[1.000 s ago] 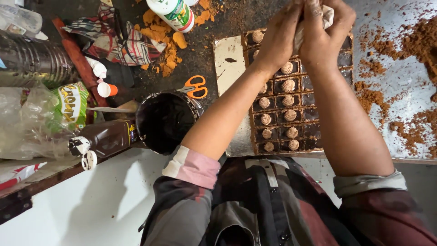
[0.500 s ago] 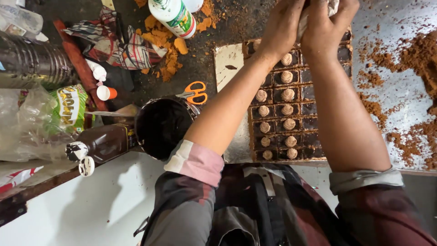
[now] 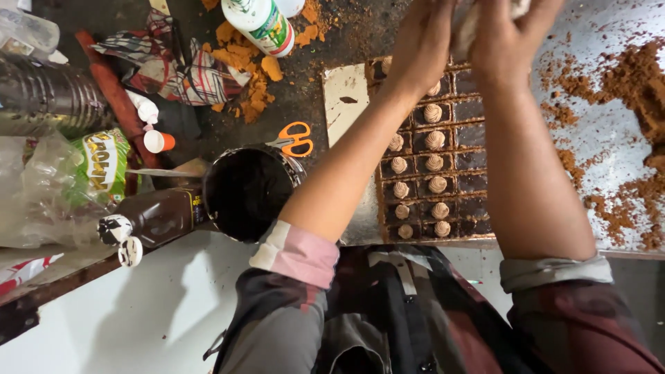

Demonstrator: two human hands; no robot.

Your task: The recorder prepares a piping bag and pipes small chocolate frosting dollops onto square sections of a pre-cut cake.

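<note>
A dark pot (image 3: 246,194) and orange scissors (image 3: 294,138) sit left of the mould (image 3: 478,163). Both hands work at the mould's far end: the left hand (image 3: 424,41) has its fingers together around the pale piping bag (image 3: 465,29), and the right hand (image 3: 509,38) is clamped on the bag's upper part. Swirls (image 3: 434,140) fill two columns; the right column looks bare. To pipe well, hold the tip steady over one cell, squeeze evenly from above, and stop before lifting. Brown crumbs (image 3: 623,83) lie on the counter (image 3: 596,145) to the right.
</note>
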